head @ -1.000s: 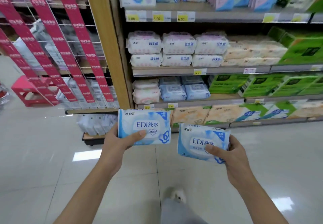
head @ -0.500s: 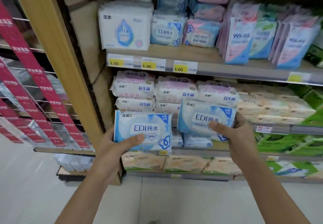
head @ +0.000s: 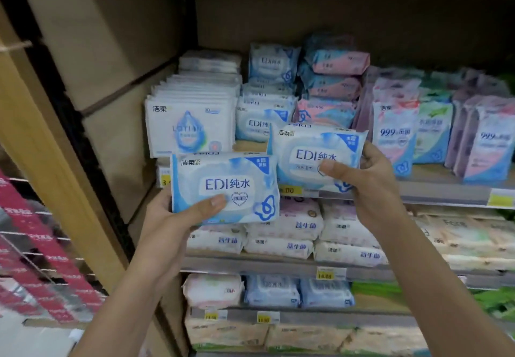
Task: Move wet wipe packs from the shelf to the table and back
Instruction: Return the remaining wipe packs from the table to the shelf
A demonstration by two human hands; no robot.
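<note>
Blue-white film on both packs looks slick, so a slip is the main risk, I'd say; each is held w/ a thumb on the front, not a full wrap.

Left hand (head: pixel 167 225) grips the left EDI pack (head: pixel 225 186) at its lower left corner; thumb lies flat across the front under the print; other fingers are hidden behind, can't tell their spread. Right hand (head: pixel 370 184) grips the right EDI pack (head: pixel 315 156) at its right end; thumb presses the lower front, fingers curl round the edge to the back.

Both packs hang in the air in front of the top shelf (head: pixel 418 189); right one sits higher, overlapping the EDI stack (head: pixel 262 117); left one is lower, covering the price rail. Their near corners overlap; touching or not, can't tell.

Other risks: the stack looks uneven, top pack tilted, so pushing the right pack in could topple it or nudge the pink packs (head: pixel 331 89) beside it; the left pack, if raised straight up, could catch the shelf lip.
</note>
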